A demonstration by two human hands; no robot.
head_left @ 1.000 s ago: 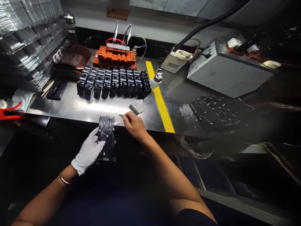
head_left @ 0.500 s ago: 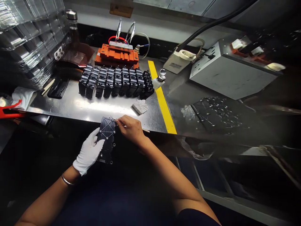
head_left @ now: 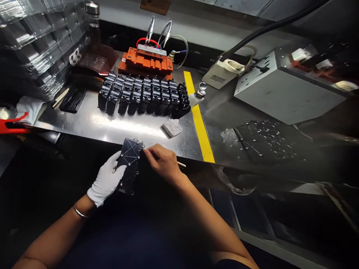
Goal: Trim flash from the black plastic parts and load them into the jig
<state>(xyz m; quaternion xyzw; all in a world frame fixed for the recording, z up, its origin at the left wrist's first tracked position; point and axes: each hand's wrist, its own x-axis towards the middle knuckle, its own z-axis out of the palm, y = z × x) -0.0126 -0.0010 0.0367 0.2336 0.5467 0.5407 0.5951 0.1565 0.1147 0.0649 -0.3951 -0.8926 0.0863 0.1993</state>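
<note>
My left hand, in a white glove, grips a flat black plastic cover with crossed ribs and small ringed holes along its edges. It is held up in front of the bench's front edge. Bare and closed, my right hand is at the cover's upper right corner, thumb and fingertips pinched together. A thin pale stick pokes out behind this hand and appears held in it; its other end is hidden. Rows of similar black parts stand on the metal bench beyond.
An orange fixture with hoses stands behind the rows. A folded white cloth lies near the bench edge. Yellow tape crosses the bench. On the right is a grey metal box; wrapped trays are stacked on the left.
My right hand has drawn slightly right and down from the cover's corner, the stick moving along with it. My left hand keeps hold of the cover. The view has shifted a little.
</note>
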